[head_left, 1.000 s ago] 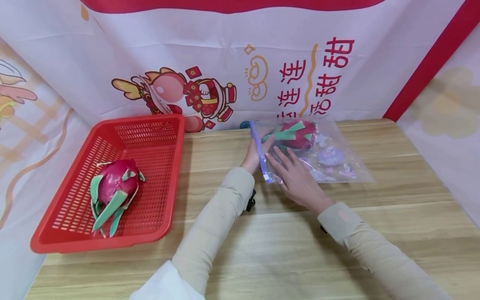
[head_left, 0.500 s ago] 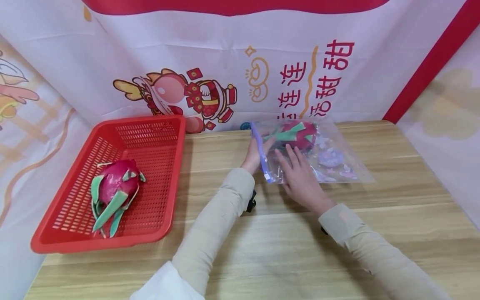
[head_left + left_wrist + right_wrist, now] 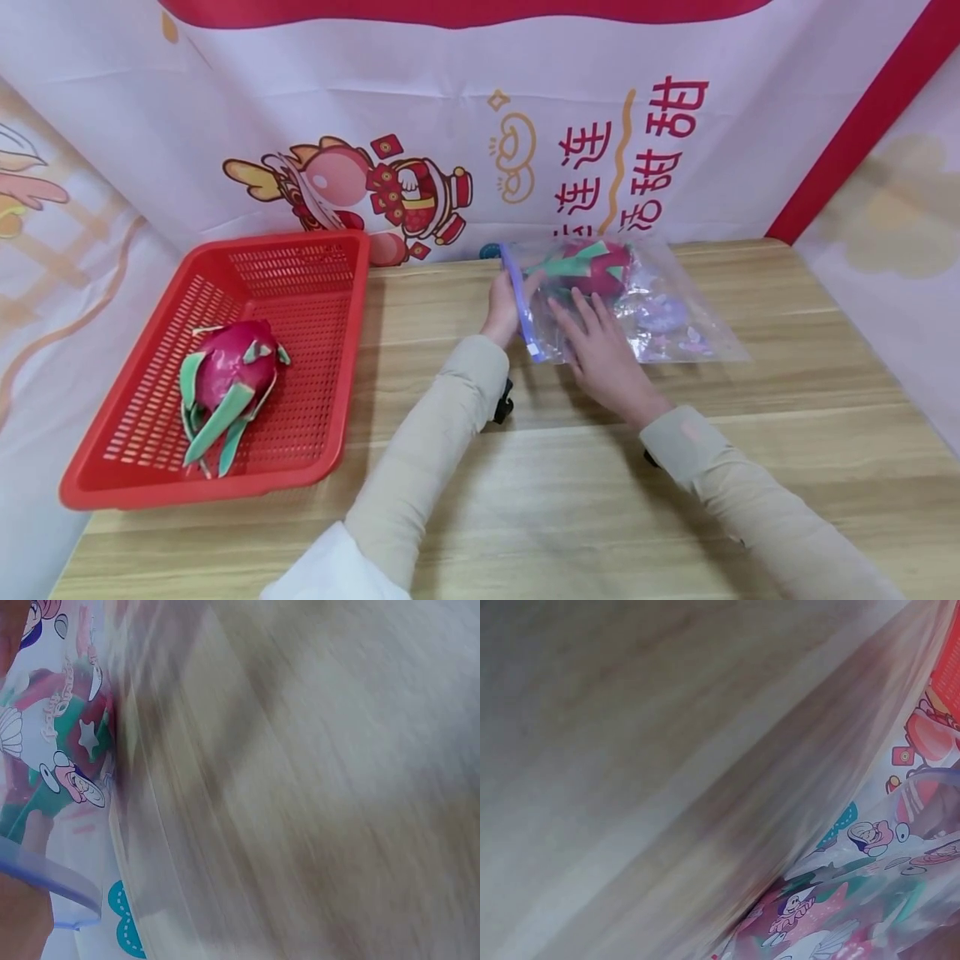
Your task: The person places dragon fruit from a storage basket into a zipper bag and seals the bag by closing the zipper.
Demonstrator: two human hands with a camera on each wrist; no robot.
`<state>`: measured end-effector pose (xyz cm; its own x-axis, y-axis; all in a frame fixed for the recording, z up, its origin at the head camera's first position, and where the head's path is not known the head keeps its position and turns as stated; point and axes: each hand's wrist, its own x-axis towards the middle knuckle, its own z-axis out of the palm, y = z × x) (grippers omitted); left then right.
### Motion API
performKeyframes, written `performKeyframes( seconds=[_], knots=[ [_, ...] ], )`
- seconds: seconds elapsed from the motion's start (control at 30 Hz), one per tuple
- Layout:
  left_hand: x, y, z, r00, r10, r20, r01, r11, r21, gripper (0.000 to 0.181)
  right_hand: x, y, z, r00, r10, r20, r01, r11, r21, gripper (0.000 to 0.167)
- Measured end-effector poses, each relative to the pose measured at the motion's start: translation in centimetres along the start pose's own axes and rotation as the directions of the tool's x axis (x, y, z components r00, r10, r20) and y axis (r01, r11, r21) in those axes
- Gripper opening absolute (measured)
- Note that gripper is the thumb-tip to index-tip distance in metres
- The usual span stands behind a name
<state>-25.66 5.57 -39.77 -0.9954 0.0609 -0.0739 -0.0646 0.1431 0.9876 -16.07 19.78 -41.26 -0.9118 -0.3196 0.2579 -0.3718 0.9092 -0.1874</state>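
A pink dragon fruit (image 3: 609, 271) with green leaf tips lies inside a clear printed zip bag (image 3: 697, 312). The bag's mouth, edged by a purple zip strip (image 3: 520, 304), faces left. My left hand (image 3: 502, 310) is at that mouth. A digit shows through the plastic beside the fruit's leaves; the other fingers are hidden, so its grip is unclear. The right hand (image 3: 603, 358) rests on the front of the bag, fingers spread and fairly straight, just below the fruit. In the left wrist view, the zip strip (image 3: 52, 881) crosses in front of the left hand (image 3: 22, 919).
A red plastic basket (image 3: 348, 358) stands at the left, with another dragon fruit (image 3: 236, 367) lying in it. Behind the wooden table (image 3: 540, 508) hangs a printed white cloth (image 3: 450, 92); the bag lies close to it. More cloth borders both sides.
Over the last second my right hand has shifted slightly right along the bag, its fingers moving away from the zip strip. The left hand stays at the mouth. The basket has not moved.
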Motion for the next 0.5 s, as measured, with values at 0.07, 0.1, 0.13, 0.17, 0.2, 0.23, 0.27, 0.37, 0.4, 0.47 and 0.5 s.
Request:
performKeyframes(
  seconds=[0.07, 0.1, 0.13, 0.17, 0.2, 0.23, 0.27, 0.37, 0.4, 0.47, 0.5],
  knots=[
    [-0.03, 0.03, 0.09, 1.000, -0.016, -0.014, 0.016, 0.999, -0.036, 0.035, 0.00, 0.06, 0.08, 1.000, -0.008, -0.007, 0.008, 1.000, 0.009, 0.061],
    [-0.04, 0.01, 0.14, 1.000, -0.026, -0.016, 0.025, 0.998, -0.063, 0.034, -0.01, 0.09, 0.13, 1.000, -0.011, -0.008, 0.011, 1.000, 0.013, 0.059],
    [-0.02, -0.05, 0.20, 0.999, -0.035, -0.015, 0.033, 0.995, -0.092, 0.033, -0.02, 0.10, 0.15, 1.000, -0.010, -0.004, 0.010, 1.000, 0.015, 0.059],
    [-0.02, -0.10, 0.27, 0.999, -0.042, -0.016, 0.040, 0.992, -0.123, 0.032, -0.05, 0.10, 0.19, 1.000, -0.008, 0.001, 0.008, 1.000, 0.019, 0.058],
    [-0.03, -0.14, 0.33, 0.999, -0.051, -0.013, 0.048, 0.987, -0.154, 0.032, -0.07, 0.11, 0.22, 1.000, -0.007, 0.005, 0.007, 1.000, 0.025, 0.057],
    [-0.03, -0.16, 0.41, 0.998, -0.057, -0.012, 0.054, 0.982, -0.180, 0.031, -0.08, 0.15, 0.25, 1.000, -0.006, 0.009, 0.006, 1.000, 0.027, 0.057],
    [-0.06, -0.16, 0.48, 0.998, -0.069, -0.007, 0.066, 0.977, -0.205, 0.031, -0.10, 0.19, 0.27, 1.000, -0.005, 0.012, 0.005, 1.000, 0.029, 0.056],
    [-0.08, -0.21, 0.65, 0.997, -0.080, -0.001, 0.077, 0.963, -0.257, 0.032, -0.14, 0.27, 0.19, 1.000, -0.005, 0.019, 0.004, 1.000, 0.029, 0.056],
    [-0.06, -0.23, 0.68, 0.997, -0.076, -0.001, 0.074, 0.962, -0.263, 0.032, -0.14, 0.30, 0.14, 1.000, -0.004, 0.020, 0.004, 1.000, 0.027, 0.056],
    [0.05, -0.31, 0.70, 0.998, -0.057, -0.001, 0.055, 0.969, -0.242, 0.032, -0.10, 0.35, -0.02, 1.000, -0.006, 0.020, 0.006, 1.000, 0.020, 0.056],
    [0.14, -0.33, 0.67, 0.999, -0.040, -0.002, 0.038, 0.976, -0.213, 0.032, -0.05, 0.38, -0.10, 1.000, -0.007, 0.018, 0.007, 1.000, 0.015, 0.057]
  ],
)
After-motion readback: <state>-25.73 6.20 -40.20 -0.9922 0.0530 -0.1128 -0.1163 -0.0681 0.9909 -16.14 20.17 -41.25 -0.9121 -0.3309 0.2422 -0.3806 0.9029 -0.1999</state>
